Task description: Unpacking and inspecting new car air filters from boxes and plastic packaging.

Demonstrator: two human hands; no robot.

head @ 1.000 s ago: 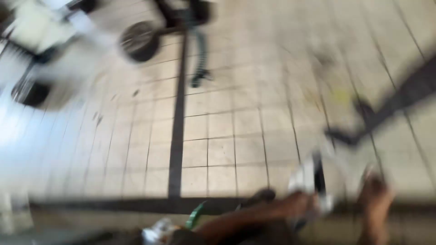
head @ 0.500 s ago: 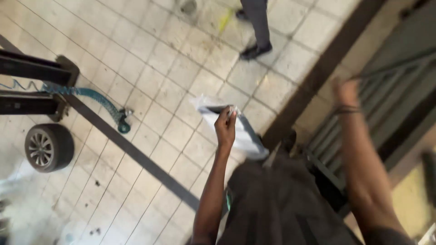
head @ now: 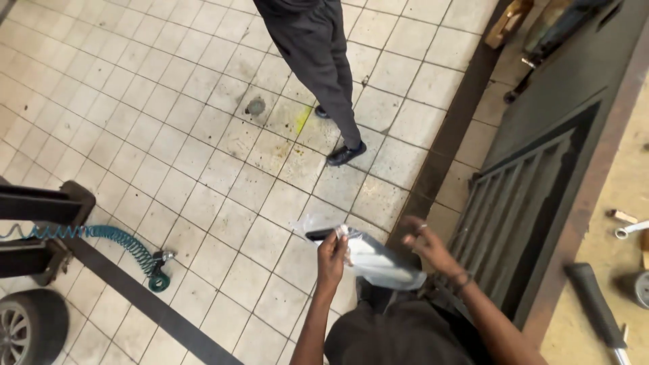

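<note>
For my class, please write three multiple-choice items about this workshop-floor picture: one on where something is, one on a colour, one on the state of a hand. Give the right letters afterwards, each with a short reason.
1. Where does the coiled teal hose lie?
A. on the tiled floor at the left
B. on the dark metal grille at the right
C. over the other person's shoe

2. What colour are the trousers of the other person standing ahead?
A. white
B. dark grey
C. yellow

3. How is the left hand?
A. flat on the floor
B. empty and hanging down
C. closed on the clear plastic bag

Answers:
1 A, the hose runs across the pale tiles near the car wheel.
2 B, the legs are dark grey.
3 C, its fingers pinch the bag's top edge, while the right hand hovers open beside it.
</note>
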